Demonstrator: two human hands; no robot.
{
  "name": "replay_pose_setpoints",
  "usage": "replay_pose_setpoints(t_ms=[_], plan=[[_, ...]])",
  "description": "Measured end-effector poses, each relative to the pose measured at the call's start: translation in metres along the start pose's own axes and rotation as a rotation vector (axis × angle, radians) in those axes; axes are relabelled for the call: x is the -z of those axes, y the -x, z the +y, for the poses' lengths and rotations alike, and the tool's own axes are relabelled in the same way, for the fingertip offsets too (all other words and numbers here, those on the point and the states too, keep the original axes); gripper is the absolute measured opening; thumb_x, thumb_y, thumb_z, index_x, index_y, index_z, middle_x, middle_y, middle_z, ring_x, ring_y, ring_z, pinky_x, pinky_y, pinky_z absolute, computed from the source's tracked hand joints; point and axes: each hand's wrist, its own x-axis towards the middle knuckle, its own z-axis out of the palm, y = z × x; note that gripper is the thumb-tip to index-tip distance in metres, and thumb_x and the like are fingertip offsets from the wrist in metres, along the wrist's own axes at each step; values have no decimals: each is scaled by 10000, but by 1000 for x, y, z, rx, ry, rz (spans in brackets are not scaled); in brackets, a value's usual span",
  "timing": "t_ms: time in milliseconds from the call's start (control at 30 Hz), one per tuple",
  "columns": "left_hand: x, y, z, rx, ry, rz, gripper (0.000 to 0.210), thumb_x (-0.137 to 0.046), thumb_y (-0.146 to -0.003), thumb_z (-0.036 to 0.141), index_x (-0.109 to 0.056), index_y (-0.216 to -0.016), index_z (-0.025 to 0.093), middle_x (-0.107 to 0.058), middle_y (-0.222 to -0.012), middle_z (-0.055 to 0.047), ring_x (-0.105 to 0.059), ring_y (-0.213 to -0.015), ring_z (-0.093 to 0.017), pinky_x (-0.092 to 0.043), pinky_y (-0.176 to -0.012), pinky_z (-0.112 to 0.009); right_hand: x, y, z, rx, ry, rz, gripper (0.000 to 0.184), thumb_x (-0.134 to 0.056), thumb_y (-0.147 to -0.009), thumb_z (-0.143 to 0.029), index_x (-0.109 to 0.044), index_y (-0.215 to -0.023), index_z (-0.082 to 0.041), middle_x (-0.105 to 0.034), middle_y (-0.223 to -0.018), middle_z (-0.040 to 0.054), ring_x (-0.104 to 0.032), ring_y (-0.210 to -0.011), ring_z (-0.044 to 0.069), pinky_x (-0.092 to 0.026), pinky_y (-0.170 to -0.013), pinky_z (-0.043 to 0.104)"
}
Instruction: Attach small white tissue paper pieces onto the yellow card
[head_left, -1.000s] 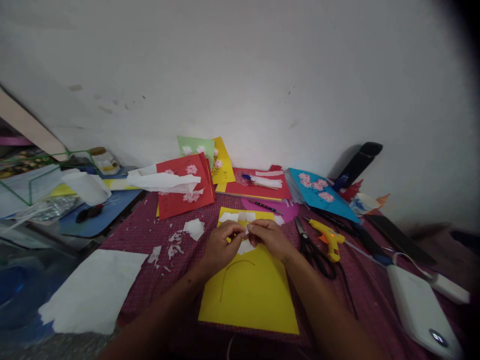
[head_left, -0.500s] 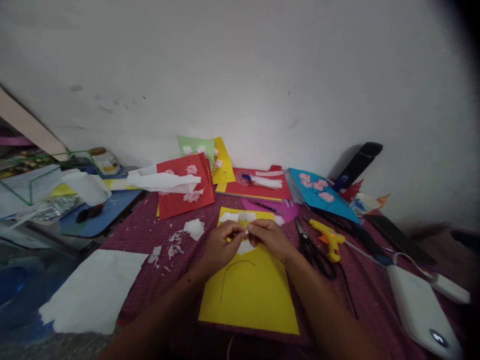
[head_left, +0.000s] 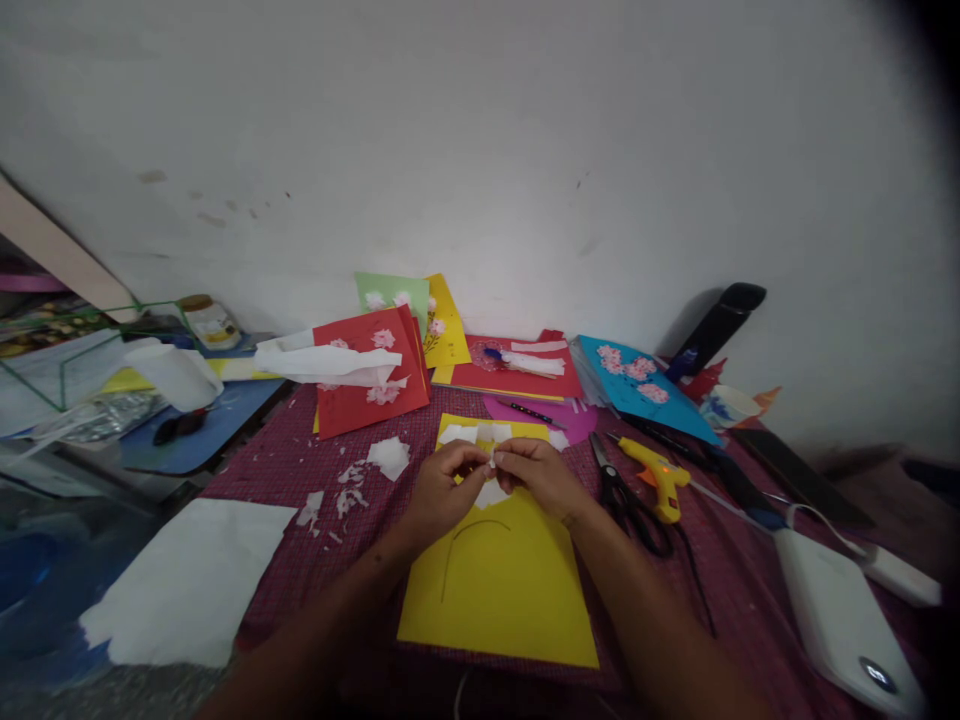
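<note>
Over the upper part of a yellow sheet of card (head_left: pixel 502 600), my left hand (head_left: pixel 448 488) and my right hand (head_left: pixel 541 478) meet with fingertips pinched together. Between them is a small bit of white tissue paper (head_left: pixel 492 460), mostly covered by the fingers. White tissue pieces (head_left: pixel 459 434) lie along the card's top edge, and another tissue piece (head_left: pixel 491 494) shows just below my fingers. A thin curved brown line (head_left: pixel 452 545) marks the card beneath my hands.
Black-handled scissors (head_left: pixel 626 505) and a yellow glue gun (head_left: pixel 660 478) lie at right, near a white power bank-like box (head_left: pixel 844 615). Tissue scraps (head_left: pixel 389 458) and a large white sheet (head_left: pixel 191 580) are at left. Red (head_left: pixel 371 400) and blue (head_left: pixel 645 385) flowered cards stand behind.
Almost nothing differs; both hands stay at the same spot with fingertips together, and the white bit between them shows slightly less.
</note>
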Motion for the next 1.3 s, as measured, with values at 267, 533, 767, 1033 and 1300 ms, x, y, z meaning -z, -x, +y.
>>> replay_pose_setpoints(t_ms=[267, 533, 767, 1033, 1300], plan=[[-1, 1, 0, 16, 8, -8, 102, -581, -829, 253, -627, -877, 176, -616, -803, -27, -570, -717, -129, -478, -678, -251, -1, 0, -1, -26, -10, 18, 157, -598, -749, -278, -645, -678, -147, -583, -542, -6, -488, -481, 91, -359, -497, 225], [0, 0, 1, -4, -46, -15, 82, -596, -813, 214, -634, -878, 181, -617, -816, -25, -569, -720, -128, -476, -684, -252, -1, 0, -2, -14, 12, 19, 154, -587, -750, -256, -649, -659, -149, -572, -533, -10, -482, -480, 89, -347, -494, 224], [1, 1, 4, -28, -42, -10, 100, -566, -843, 233, -638, -891, 184, -615, -824, -28, -572, -750, -134, -473, -708, -262, -1, -1, -4, -13, 33, 16, 156, -585, -757, -245, -656, -662, -144, -569, -536, -8, -483, -482, 88, -348, -494, 223], [3, 0, 5, -59, -58, -12, 95, -554, -851, 223, -638, -856, 179, -618, -824, -34, -567, -770, -140, -456, -722, -266, 1, 0, 1, 4, 0, -13, 119, -593, -761, -231, -656, -704, -146, -579, -563, -13, -495, -501, 87, -366, -514, 220], [3, 0, -2, 16, 41, 5, 107, -550, -843, 235, -636, -845, 170, -624, -832, -37, -573, -794, -145, -453, -737, -259, 1, -3, 4, 0, 89, 21, 101, -585, -749, -221, -618, -690, -146, -560, -567, -18, -481, -497, 83, -361, -497, 212]])
